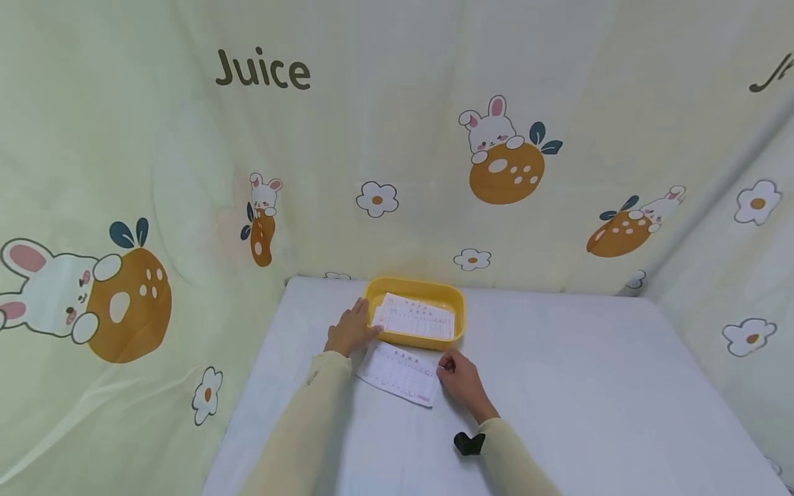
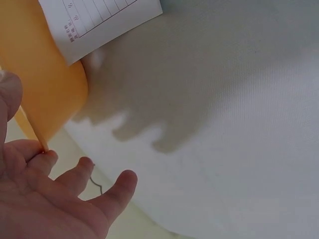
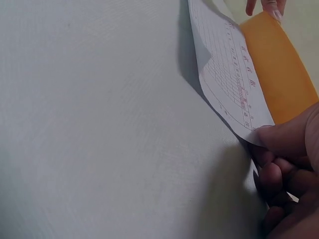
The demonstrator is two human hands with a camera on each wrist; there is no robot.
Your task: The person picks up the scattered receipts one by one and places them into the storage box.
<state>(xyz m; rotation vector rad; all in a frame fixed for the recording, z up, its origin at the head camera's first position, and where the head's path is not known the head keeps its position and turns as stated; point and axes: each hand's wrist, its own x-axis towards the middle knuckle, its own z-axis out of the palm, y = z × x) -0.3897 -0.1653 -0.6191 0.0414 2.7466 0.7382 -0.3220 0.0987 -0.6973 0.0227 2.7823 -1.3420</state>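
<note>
A printed paper slip (image 1: 400, 372) with ruled lines and red characters lies in front of a yellow tray (image 1: 460, 324). My right hand (image 1: 462, 382) pinches the slip's right end between thumb and curled fingers. Seen from the right wrist, the slip (image 3: 224, 64) bends upward along its near edge, with the thumb on top. At the tray's left front corner, my left hand (image 1: 350, 329) holds the rim. The left wrist view has the thumb and a bent finger at the yellow wall (image 2: 55, 99), the other fingers spread outward. More printed slips (image 1: 415, 318) lie inside the tray.
A white-covered table (image 1: 589, 386) extends around the tray, widest to the right. Behind it hangs a curtain (image 1: 422, 138) printed with rabbits, oranges and flowers. A black device (image 1: 469, 443) sits by the right wrist.
</note>
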